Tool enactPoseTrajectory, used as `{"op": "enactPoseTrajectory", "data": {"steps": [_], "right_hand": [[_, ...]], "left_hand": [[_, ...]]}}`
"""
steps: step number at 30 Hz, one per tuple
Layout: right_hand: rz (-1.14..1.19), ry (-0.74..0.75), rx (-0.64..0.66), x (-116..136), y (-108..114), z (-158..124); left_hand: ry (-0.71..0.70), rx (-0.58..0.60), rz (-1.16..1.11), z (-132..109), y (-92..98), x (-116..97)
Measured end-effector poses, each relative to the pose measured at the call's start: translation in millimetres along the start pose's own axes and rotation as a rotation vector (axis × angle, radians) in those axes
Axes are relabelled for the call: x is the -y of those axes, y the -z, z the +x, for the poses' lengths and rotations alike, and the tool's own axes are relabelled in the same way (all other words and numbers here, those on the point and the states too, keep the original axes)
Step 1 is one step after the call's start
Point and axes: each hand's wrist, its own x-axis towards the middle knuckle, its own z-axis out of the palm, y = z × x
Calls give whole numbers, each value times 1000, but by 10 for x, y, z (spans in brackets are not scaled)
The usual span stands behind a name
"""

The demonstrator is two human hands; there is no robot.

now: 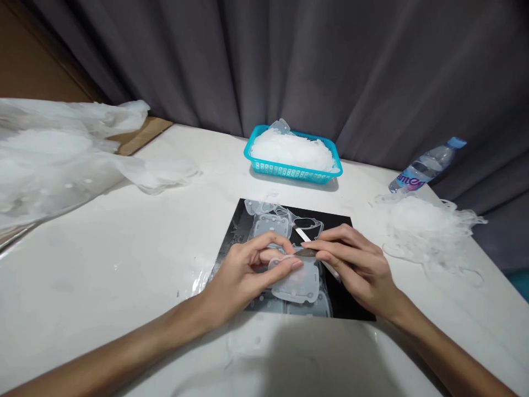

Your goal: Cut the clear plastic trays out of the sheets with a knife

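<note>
Hands (pixel 300 264) pinching translucent piece (pixel 300 281)

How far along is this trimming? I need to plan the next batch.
Looks partly done: the basket is heaped with clear pieces and trimmings lie at the right. In hand: the left hand holds a clear piece, the right hand a blade. Left: more pieces on the black mat, the bagful.

A bottle (pixel 427 165) is lying at the tabletop's far right corner, its purple label showing white letters cut off at the edge; they are reading roughly "ante", too partial to be sure.
</note>
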Motion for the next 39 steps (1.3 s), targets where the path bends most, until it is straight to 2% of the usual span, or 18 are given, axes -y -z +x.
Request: {"op": "enactPoseTrajectory", "data": {"steps": [4,8,15,25,34,39], "right_hand": [[12,-128,-69,-114,54,21],[4,-255,-112,-353,152,47],[-51,-365,-139,-764,190,-11],[-293,-388,-119,-1097,198,-119],[-542,-308,-68,-1179,157,-170],[-599,-318,-97,-1196,135,-183]], "left_hand": [[42,0,-46,29,-11,-23],[63,-22,-107,65,-27,-63],[73,-31,-87,76,-21,-83],[17,-4,-39,66,4,-48],[3,-13,-4,83,-12,-39],[16,-10,-23,81,0,-17]]}}
